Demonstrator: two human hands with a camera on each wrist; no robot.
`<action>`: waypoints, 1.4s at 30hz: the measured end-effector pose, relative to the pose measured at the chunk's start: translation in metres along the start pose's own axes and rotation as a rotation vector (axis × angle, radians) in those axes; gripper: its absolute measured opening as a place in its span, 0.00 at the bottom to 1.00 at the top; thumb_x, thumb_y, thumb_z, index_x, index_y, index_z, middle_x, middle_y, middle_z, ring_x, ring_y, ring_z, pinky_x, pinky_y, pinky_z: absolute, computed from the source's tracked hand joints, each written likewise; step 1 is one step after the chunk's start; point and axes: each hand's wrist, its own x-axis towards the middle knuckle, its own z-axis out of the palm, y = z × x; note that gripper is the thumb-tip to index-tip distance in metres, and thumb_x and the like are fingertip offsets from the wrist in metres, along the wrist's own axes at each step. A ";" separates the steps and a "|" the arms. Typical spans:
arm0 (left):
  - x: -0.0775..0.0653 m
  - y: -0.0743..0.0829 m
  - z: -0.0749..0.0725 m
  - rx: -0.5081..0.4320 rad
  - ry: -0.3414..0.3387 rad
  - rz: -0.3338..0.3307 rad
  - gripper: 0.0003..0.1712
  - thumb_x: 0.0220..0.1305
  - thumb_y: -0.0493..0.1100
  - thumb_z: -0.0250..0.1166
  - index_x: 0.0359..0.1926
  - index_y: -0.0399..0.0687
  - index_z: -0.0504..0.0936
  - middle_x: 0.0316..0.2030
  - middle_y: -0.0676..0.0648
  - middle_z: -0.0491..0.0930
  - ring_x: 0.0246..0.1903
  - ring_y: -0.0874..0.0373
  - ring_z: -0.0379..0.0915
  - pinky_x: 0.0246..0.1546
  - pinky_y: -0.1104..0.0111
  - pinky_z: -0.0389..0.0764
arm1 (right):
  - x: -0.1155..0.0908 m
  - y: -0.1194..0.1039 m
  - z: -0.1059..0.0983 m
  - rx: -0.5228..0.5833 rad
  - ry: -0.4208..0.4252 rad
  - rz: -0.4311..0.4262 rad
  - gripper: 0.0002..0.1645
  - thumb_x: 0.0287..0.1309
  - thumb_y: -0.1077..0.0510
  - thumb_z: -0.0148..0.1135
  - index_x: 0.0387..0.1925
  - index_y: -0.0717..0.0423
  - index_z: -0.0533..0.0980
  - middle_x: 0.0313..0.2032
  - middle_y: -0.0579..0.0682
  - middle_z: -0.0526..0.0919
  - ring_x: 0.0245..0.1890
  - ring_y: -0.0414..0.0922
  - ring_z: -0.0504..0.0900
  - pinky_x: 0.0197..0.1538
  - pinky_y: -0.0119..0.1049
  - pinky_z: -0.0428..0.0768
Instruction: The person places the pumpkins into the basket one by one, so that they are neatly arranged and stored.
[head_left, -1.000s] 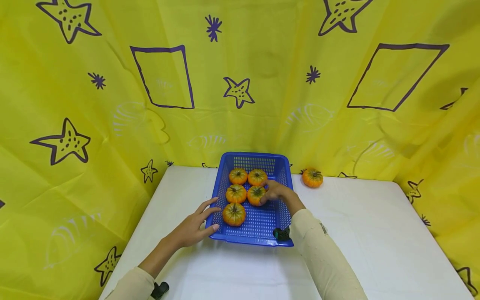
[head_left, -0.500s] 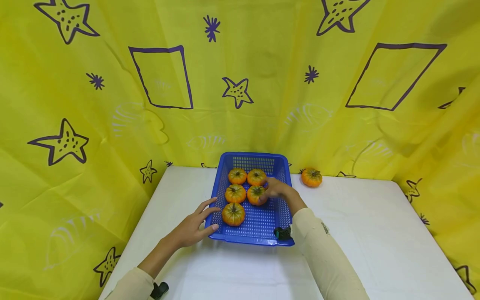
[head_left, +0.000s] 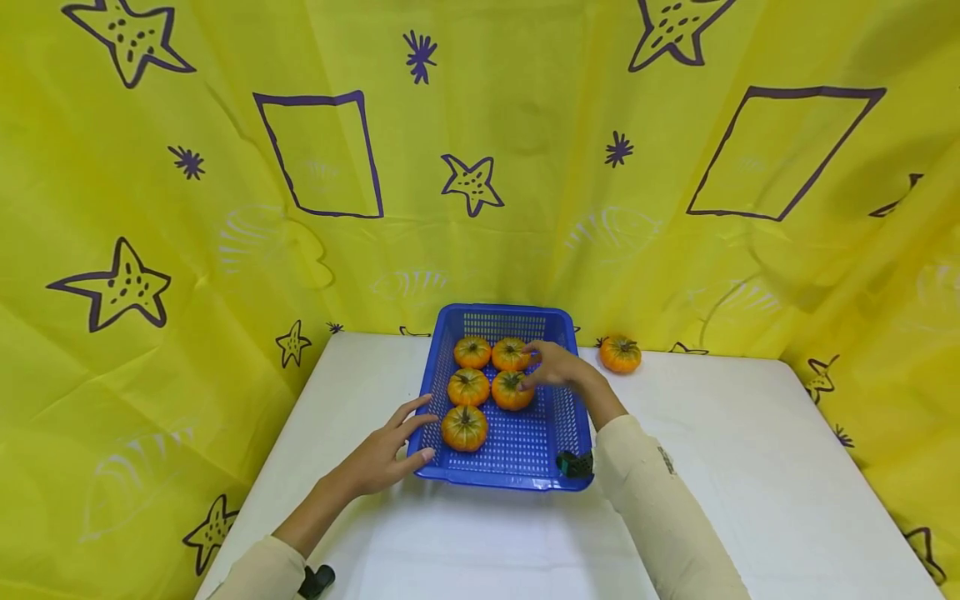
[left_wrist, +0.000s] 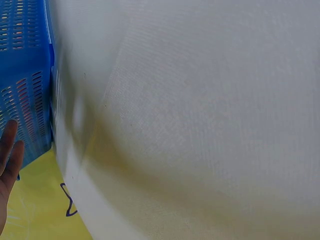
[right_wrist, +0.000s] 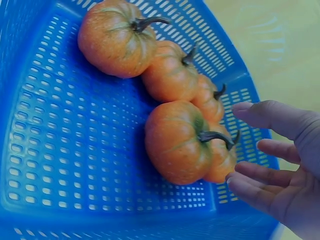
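A blue perforated plastic basket stands on the white table and holds several small orange pumpkins with dark stems. My right hand is over the basket's right side, beside the pumpkin in the middle row. In the right wrist view the fingers of my right hand are spread and relaxed, apart from the nearest pumpkin and its curved stem. My left hand has its fingers extended along the basket's left wall. Fingertips show right at that wall in the left wrist view.
One more pumpkin sits on the table to the right of the basket, near the back edge. A yellow curtain with starfish drawings hangs behind and along both sides.
My right hand has drawn back a little from the middle-row pumpkin, up and to the right, its fingers loosening. The pumpkins stay in place, and my left hand remains at the basket.
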 end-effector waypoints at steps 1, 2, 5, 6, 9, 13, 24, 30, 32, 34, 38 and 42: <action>0.000 0.000 0.000 -0.001 0.000 -0.001 0.32 0.71 0.62 0.57 0.70 0.57 0.70 0.79 0.53 0.49 0.68 0.35 0.67 0.55 0.41 0.79 | -0.001 -0.001 -0.002 0.002 0.009 -0.010 0.48 0.52 0.63 0.74 0.71 0.65 0.61 0.66 0.70 0.69 0.64 0.65 0.72 0.64 0.54 0.76; 0.000 0.000 0.000 -0.001 0.000 -0.002 0.32 0.71 0.62 0.57 0.70 0.57 0.70 0.79 0.53 0.49 0.68 0.35 0.67 0.55 0.41 0.79 | -0.002 -0.001 -0.003 -0.004 0.016 -0.024 0.47 0.53 0.63 0.74 0.71 0.65 0.61 0.66 0.70 0.70 0.64 0.65 0.72 0.64 0.54 0.77; 0.000 -0.001 0.000 -0.007 0.000 -0.005 0.31 0.71 0.61 0.58 0.70 0.57 0.70 0.79 0.54 0.48 0.68 0.35 0.67 0.55 0.41 0.80 | -0.006 -0.001 -0.009 -0.003 0.039 -0.054 0.46 0.53 0.62 0.73 0.71 0.64 0.62 0.66 0.70 0.70 0.63 0.64 0.74 0.63 0.55 0.77; 0.000 -0.001 0.000 -0.007 0.001 -0.006 0.31 0.71 0.60 0.58 0.70 0.57 0.70 0.79 0.54 0.48 0.68 0.35 0.67 0.55 0.42 0.80 | -0.007 -0.001 -0.011 -0.008 0.045 -0.067 0.46 0.54 0.61 0.73 0.71 0.65 0.62 0.66 0.70 0.70 0.62 0.64 0.74 0.63 0.55 0.77; 0.001 0.000 0.000 -0.016 0.001 -0.009 0.31 0.71 0.58 0.59 0.70 0.56 0.70 0.79 0.53 0.48 0.68 0.35 0.67 0.54 0.42 0.80 | -0.012 0.002 -0.018 -0.005 0.072 -0.100 0.45 0.56 0.59 0.72 0.72 0.64 0.61 0.67 0.70 0.68 0.63 0.64 0.74 0.63 0.56 0.77; 0.000 0.000 0.001 -0.017 -0.001 -0.013 0.31 0.71 0.58 0.59 0.70 0.57 0.70 0.79 0.53 0.48 0.68 0.35 0.66 0.54 0.41 0.80 | -0.017 0.011 -0.027 0.018 0.119 -0.140 0.44 0.59 0.57 0.71 0.71 0.64 0.62 0.68 0.69 0.68 0.64 0.66 0.73 0.63 0.58 0.77; -0.001 0.000 0.001 -0.003 0.006 -0.019 0.30 0.71 0.56 0.60 0.70 0.57 0.71 0.79 0.53 0.49 0.69 0.35 0.65 0.55 0.40 0.79 | -0.031 0.052 -0.056 0.060 0.242 -0.175 0.43 0.61 0.52 0.70 0.70 0.66 0.63 0.66 0.69 0.70 0.64 0.67 0.73 0.63 0.61 0.76; -0.002 0.000 0.000 -0.018 0.002 -0.018 0.30 0.71 0.57 0.60 0.70 0.58 0.71 0.79 0.54 0.49 0.68 0.36 0.67 0.55 0.41 0.79 | -0.041 0.077 -0.068 0.059 0.304 -0.182 0.40 0.62 0.52 0.69 0.69 0.65 0.65 0.63 0.68 0.74 0.60 0.64 0.77 0.58 0.50 0.82; -0.002 -0.001 0.001 -0.018 0.002 -0.013 0.30 0.71 0.58 0.59 0.70 0.58 0.71 0.79 0.54 0.49 0.67 0.36 0.69 0.55 0.42 0.80 | -0.044 0.085 -0.072 0.054 0.325 -0.178 0.39 0.63 0.53 0.68 0.69 0.65 0.65 0.63 0.68 0.74 0.59 0.64 0.77 0.57 0.45 0.82; -0.002 -0.002 0.002 -0.014 0.002 -0.007 0.30 0.71 0.59 0.59 0.70 0.59 0.71 0.79 0.54 0.49 0.66 0.37 0.69 0.55 0.42 0.80 | -0.048 0.092 -0.075 0.051 0.346 -0.163 0.39 0.63 0.53 0.68 0.69 0.66 0.65 0.63 0.69 0.74 0.59 0.64 0.77 0.56 0.42 0.82; -0.002 -0.002 0.002 -0.009 0.005 -0.001 0.30 0.71 0.61 0.58 0.70 0.58 0.71 0.79 0.54 0.49 0.67 0.36 0.68 0.55 0.41 0.79 | -0.053 0.106 -0.082 0.061 0.374 -0.122 0.41 0.64 0.50 0.67 0.69 0.67 0.64 0.63 0.70 0.73 0.60 0.64 0.76 0.58 0.50 0.82; -0.001 -0.002 0.001 -0.011 0.005 0.002 0.31 0.71 0.61 0.58 0.70 0.57 0.71 0.79 0.54 0.49 0.67 0.37 0.68 0.56 0.41 0.79 | -0.055 0.117 -0.088 0.068 0.398 -0.081 0.44 0.64 0.47 0.67 0.71 0.67 0.62 0.64 0.70 0.72 0.61 0.66 0.75 0.60 0.59 0.78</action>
